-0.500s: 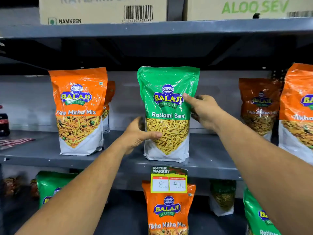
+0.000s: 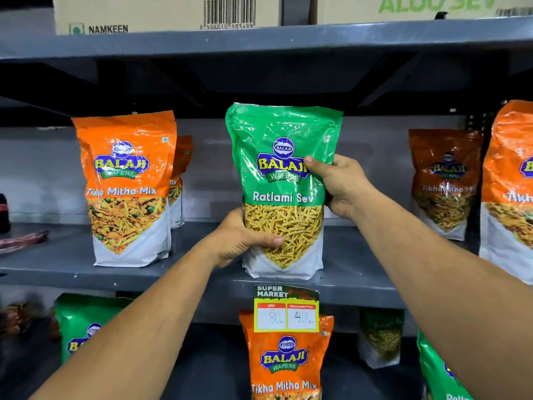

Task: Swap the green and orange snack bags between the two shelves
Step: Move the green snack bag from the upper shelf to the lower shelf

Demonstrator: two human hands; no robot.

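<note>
The green bag [image 2: 284,180] stands upright, long axis vertical, label facing near, on the middle shelf [image 2: 66,269]. The left hand [image 2: 245,241] and right hand [image 2: 343,183] grip its sides.

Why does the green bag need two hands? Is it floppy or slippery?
Probably a bit of both. The green bag has shiny, crinkled film, so it may slide in a loose grip. Its flat bottom lets it stand, but the tall soft top could flop, hence the left hand low and the right hand higher. It likely feels light.
</note>
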